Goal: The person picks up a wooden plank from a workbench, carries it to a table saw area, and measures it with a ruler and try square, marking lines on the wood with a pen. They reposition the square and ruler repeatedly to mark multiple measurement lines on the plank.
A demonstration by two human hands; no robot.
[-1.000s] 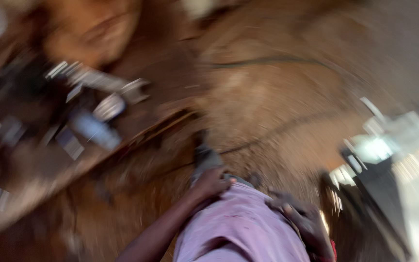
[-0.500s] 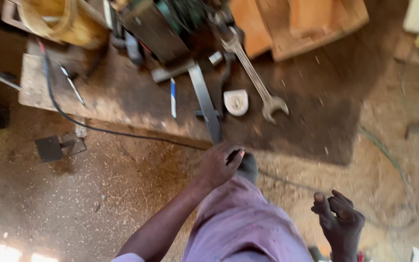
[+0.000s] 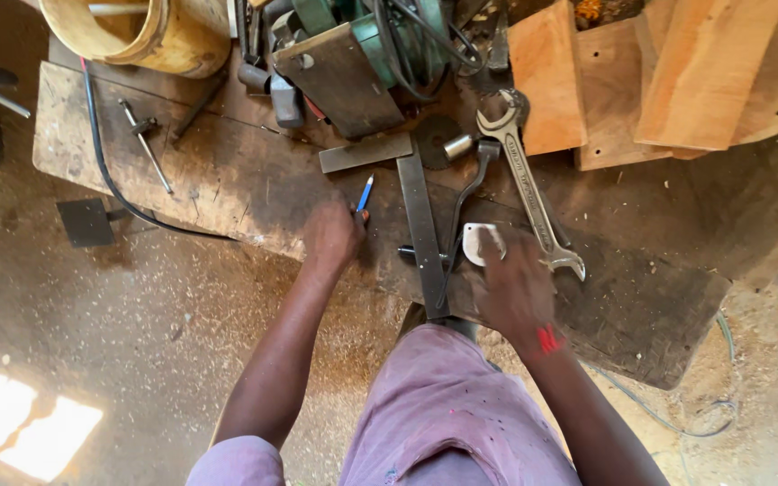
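Between and beyond my hands I count one blue pen (image 3: 365,193), one steel square (image 3: 420,225), one small white tape measure (image 3: 482,243) and one big open-ended spanner (image 3: 530,193). My left hand (image 3: 332,237) reaches forward with fingers closed on the pen's lower end. My right hand (image 3: 512,286), arm bent, rests fingertips on the tape measure just right of the square's blade, not gripping it.

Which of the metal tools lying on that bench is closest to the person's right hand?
The small pale metal plate, right at the right hand fingertips. The big open-ended spanner lies just beside it; the steel square lies further left.
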